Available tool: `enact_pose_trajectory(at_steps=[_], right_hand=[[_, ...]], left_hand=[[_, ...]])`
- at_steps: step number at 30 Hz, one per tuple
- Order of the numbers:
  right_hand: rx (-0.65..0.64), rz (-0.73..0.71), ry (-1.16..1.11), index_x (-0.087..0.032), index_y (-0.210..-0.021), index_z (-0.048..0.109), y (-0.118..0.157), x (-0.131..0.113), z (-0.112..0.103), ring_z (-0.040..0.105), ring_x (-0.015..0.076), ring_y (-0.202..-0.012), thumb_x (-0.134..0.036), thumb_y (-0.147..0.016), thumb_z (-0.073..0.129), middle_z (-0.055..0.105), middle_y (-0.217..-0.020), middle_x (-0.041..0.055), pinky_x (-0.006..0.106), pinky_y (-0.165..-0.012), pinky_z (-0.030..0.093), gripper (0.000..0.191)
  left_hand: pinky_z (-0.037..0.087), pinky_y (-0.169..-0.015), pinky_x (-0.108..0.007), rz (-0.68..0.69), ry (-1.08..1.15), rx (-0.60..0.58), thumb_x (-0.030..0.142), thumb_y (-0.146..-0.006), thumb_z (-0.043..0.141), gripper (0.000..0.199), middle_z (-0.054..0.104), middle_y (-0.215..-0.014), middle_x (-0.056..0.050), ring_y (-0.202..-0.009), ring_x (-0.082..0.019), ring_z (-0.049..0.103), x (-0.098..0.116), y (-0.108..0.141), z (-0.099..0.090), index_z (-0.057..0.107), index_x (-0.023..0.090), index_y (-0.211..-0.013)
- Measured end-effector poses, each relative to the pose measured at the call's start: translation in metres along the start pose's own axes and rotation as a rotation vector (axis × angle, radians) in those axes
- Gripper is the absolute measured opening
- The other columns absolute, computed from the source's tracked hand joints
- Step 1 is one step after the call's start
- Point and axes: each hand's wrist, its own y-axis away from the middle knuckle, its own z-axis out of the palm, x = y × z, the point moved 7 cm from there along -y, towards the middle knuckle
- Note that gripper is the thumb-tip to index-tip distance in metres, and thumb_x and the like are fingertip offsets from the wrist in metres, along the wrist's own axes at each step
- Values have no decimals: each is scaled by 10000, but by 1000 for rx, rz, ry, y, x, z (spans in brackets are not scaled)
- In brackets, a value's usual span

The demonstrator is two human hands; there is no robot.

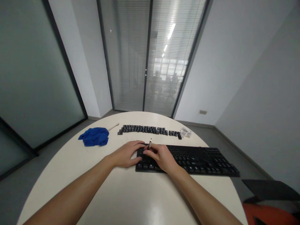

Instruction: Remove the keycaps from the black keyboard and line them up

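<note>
A black keyboard (199, 161) lies on the round cream table (117, 197), partly covered by my hands. My left hand (128, 153) rests at the keyboard's left end, fingers apart, thumb near the lower left keys, holding nothing. My right hand (162, 155) is over the keyboard's left part, pinching a small metal tool (150, 143) upright between thumb and fingers. The tool's lower end is hidden among the fingers. Beyond the keyboard, loose black keycaps (140, 128) stand in rows.
A crumpled blue cloth (95, 136) lies at the left, with a thin white stick or brush (113, 127) beside it. A clear plastic bag (185, 132) sits right of the keycaps. A red and black chair (269, 212) stands at the lower right.
</note>
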Motion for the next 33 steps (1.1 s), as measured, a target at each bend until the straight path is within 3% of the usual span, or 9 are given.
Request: enact_pose_trajectory(at_steps=[6, 10, 15, 20, 22, 27, 30, 33], right_hand=[[-9, -39, 4, -194, -896, 736, 0, -5, 4, 531, 121, -608, -422, -866, 655, 627, -667, -23, 231, -605, 371, 244], [57, -93, 85, -180, -820, 714, 2, -10, -4, 560, 138, -697, -383, -850, 682, 620, -760, 9, 242, -650, 403, 208], [86, -134, 71, -197, -968, 699, 5, -14, -15, 594, 164, -793, -388, -892, 627, 652, -859, 37, 260, -719, 436, 218], [10, -102, 96, -195, -784, 693, 5, -12, -12, 604, 169, -743, -422, -952, 518, 664, -761, 33, 268, -712, 432, 332], [24, -97, 87, -194, -803, 685, 5, -10, -11, 606, 168, -749, -409, -970, 484, 668, -772, 32, 268, -717, 433, 338], [147, -75, -41, -209, -1084, 633, 6, -6, -23, 632, 168, -787, -351, -979, 461, 689, -845, 26, 284, -772, 463, 246], [259, -114, 6, -197, -981, 669, 7, -13, -38, 612, 180, -811, -367, -940, 525, 680, -906, 59, 290, -743, 465, 226], [362, -126, 47, -187, -900, 691, 9, -18, -53, 544, 164, -706, -387, -911, 562, 609, -800, 50, 277, -643, 439, 239]], left_hand=[[385, -1090, -455, 18, 0, 19, 306, -839, 623, 517, 514, -1385, -105, -1269, -283, 482, 2, 0, -2, 485, 230, -1332], [375, -1095, -470, -2, 7, 8, 326, -843, 622, 528, 500, -1403, -110, -1282, -292, 472, 0, 0, -1, 481, 235, -1343], [368, -1098, -475, 9, 10, -5, 338, -851, 617, 558, 485, -1423, -113, -1295, -290, 463, 0, 0, -1, 454, 240, -1376], [365, -1104, -469, 6, -19, -7, 356, -864, 602, 516, 475, -1431, -128, -1298, -290, 457, -3, 1, 1, 479, 213, -1344], [358, -1109, -469, 7, -21, -7, 355, -863, 604, 545, 475, -1431, -126, -1303, -289, 451, -3, 1, 1, 458, 215, -1369], [359, -1104, -479, 13, 1, -17, 343, -857, 611, 557, 471, -1437, -111, -1303, -293, 453, -1, 0, 0, 455, 245, -1383], [358, -1106, -475, 7, -4, -20, 340, -864, 602, 542, 472, -1433, -115, -1303, -290, 453, 0, -1, 0, 459, 237, -1377], [359, -1106, -476, 9, 0, -16, 341, -870, 596, 537, 468, -1438, -113, -1300, -291, 457, 1, 0, 0, 457, 240, -1378]])
